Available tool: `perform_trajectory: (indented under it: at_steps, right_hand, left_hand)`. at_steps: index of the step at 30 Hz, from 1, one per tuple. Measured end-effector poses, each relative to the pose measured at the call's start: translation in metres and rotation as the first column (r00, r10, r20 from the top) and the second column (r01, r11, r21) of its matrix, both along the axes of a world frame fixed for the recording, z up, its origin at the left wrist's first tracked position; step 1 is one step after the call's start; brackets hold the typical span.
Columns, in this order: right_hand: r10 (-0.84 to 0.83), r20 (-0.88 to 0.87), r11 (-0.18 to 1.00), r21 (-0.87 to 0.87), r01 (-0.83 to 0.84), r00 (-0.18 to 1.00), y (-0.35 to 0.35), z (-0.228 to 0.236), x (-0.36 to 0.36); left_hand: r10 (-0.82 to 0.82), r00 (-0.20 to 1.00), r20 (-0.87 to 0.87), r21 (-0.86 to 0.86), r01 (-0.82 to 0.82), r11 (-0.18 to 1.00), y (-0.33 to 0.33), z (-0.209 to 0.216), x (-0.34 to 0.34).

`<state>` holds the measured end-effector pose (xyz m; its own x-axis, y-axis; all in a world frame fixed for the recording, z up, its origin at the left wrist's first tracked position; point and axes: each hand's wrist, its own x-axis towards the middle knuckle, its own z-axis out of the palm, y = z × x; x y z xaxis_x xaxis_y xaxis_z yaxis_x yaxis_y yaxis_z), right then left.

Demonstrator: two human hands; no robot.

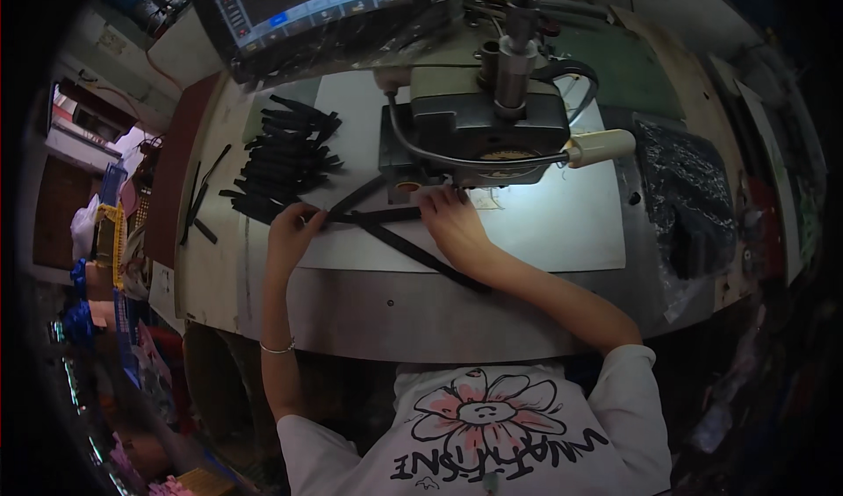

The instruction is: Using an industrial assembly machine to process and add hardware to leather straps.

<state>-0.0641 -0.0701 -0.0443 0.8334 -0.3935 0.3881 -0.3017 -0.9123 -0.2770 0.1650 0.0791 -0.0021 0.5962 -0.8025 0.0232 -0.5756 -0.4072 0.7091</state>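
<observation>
A black fabric strap (391,216) runs between my two hands over the white sheet. My left hand (297,226) is closed in a pinch on its left end, beside the pile. The fingers of my right hand (452,219) are bent together over the strap's right end, just below the machine head (483,127), and partly hide it. The machine looks like an industrial sewing machine; its needle area is hidden. Another black strap (426,256) slants under the held one toward my right forearm. A short black length (360,196) angles up toward the machine.
Many black straps lie in a pile (290,158) on the left of the table. Loose strips (205,189) are farther left. A lit screen (320,9) stands at the back. A plastic bag with dark contents (689,197) sits right. A pale handle (601,147) juts from the machine.
</observation>
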Motion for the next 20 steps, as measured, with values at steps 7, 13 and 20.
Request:
perform_trajectory:
  at_steps: [7,13,20]
  right_hand:
    - [0.036,0.127,0.993,0.106,-0.05,0.991,-0.001,-0.001,-0.041]
    - [0.059,0.256,0.947,0.292,-0.136,0.965,-0.04,0.016,-0.103]
    - [-0.212,0.135,0.952,0.253,0.173,0.968,-0.141,0.005,-0.146]
  left_hand:
    - [-0.252,0.957,0.145,-0.033,0.259,0.965,-0.03,-0.018,-0.036]
    - [-0.253,0.966,0.046,0.009,0.252,0.968,-0.016,-0.009,-0.057]
    - [-0.244,0.962,0.119,0.019,0.243,0.97,-0.034,0.014,-0.094]
